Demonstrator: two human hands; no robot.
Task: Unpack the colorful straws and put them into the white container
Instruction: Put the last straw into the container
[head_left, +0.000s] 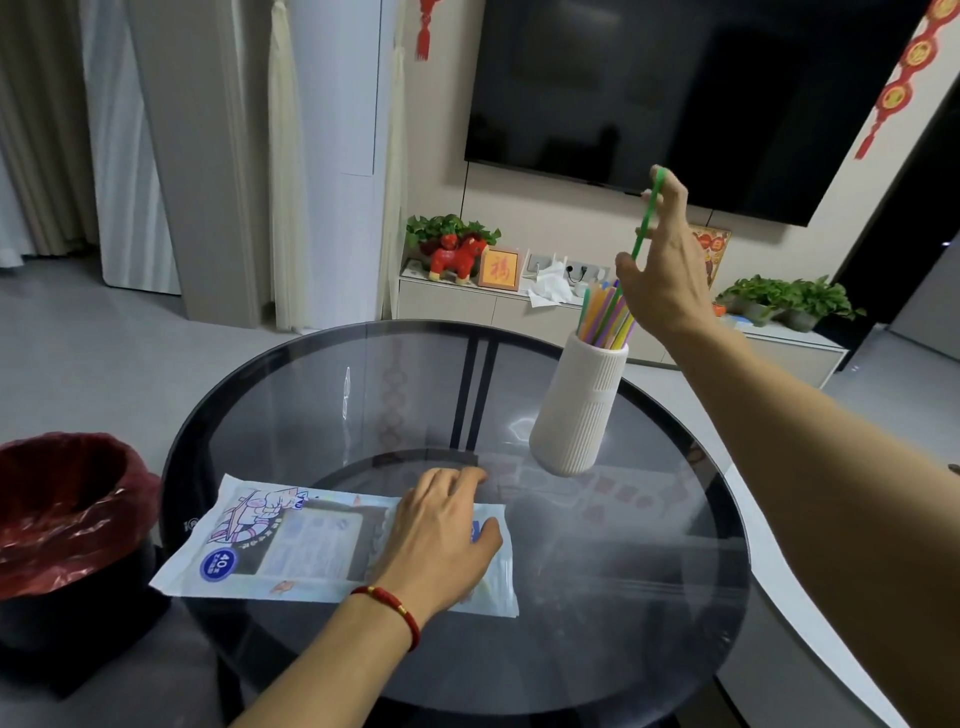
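Head view: right hand (670, 260) pinching green straw (647, 215) above white container (579, 410).

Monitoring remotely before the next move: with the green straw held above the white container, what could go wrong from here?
1. The green straw is pinched by the right hand above the white container, whose mouth is already crowded with straws; it may catch on them and miss.
2. The container is tall and narrow-necked on the smooth glass table; a nudge could tip it.
3. The left hand rests on the package, which could slide.
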